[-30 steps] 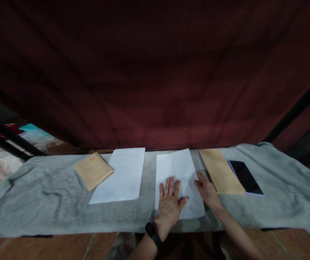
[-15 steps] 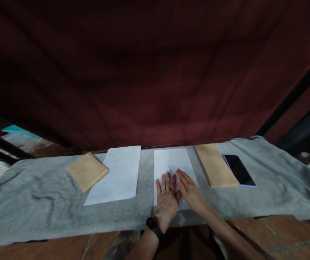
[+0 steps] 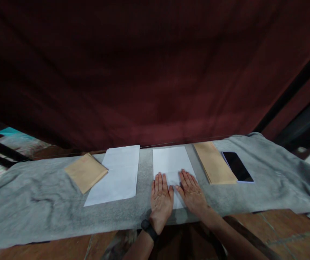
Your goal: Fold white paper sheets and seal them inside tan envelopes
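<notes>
A white sheet of paper lies flat at the lower centre of the frame, its far part uncovered, its near part mostly beneath my hands. It should be light and thin, easily slid or creased (a tear is possible too), so I would take it by its edges. My left hand and right hand rest palms down on it, fingers extended, pinching nothing, thumbs near each other. Around it spreads a grey cloth; right of centre lie brown paper and a phone.
</notes>
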Tool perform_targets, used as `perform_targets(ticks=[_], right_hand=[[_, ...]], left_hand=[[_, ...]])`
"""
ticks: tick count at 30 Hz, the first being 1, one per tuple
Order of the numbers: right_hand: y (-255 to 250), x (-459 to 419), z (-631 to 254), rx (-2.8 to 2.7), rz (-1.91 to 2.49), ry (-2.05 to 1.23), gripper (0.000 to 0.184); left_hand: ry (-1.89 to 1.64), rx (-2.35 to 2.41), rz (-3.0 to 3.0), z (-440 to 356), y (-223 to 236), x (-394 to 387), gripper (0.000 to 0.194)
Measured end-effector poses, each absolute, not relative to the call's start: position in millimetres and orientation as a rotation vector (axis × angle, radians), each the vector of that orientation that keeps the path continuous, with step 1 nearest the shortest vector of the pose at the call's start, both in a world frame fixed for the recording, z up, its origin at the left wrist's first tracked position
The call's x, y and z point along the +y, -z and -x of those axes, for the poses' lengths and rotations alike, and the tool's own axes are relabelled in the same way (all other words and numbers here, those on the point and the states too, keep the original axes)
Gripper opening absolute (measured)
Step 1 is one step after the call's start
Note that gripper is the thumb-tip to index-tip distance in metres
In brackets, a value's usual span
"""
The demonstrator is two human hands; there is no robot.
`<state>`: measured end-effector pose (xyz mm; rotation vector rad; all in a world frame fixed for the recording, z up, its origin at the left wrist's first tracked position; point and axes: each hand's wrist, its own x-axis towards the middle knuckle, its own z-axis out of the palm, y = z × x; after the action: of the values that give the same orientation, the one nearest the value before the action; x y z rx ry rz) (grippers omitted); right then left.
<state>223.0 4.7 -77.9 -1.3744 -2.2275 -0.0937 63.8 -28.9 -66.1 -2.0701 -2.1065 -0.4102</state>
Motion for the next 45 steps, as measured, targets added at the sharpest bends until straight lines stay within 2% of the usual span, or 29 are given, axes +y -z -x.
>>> perform_targets(ticks=[7,18,23,28,35,45], right_hand=[[82.2,5.5,-239.5,-2.145,1.477,0.130,0.062],[80.3,6.1,-257.8,-2.111,1.511,0.101,0.062],[63.6,13.6,-239.0,-2.163,1.455,-0.039,0.059],[57.8,15.7,-208.0,-2.298,1.325,-0.203,0.055],[75.1,19.5,-208.9,-2.294,1.328,-0.010,0.056],[82.1,20.9,-241.2,-2.168,1.478,0.149,0.060]], left_hand=[[0.439,-2.101,2.003,-45.7,65.6,-37.2,0.062],[0.363,-2.143,1.947,-42.3,51.8,-37.6,0.057],[0.419,-2.040,2.144,-61.7,39.9,-23.4,0.056],[0.355,-1.960,2.357,-86.3,45.8,-7.1,0.063],[0.340,-2.069,2.251,-78.6,64.2,-0.4,0.061],[0.303,-2.154,2.081,-49.9,56.9,-12.3,0.057]])
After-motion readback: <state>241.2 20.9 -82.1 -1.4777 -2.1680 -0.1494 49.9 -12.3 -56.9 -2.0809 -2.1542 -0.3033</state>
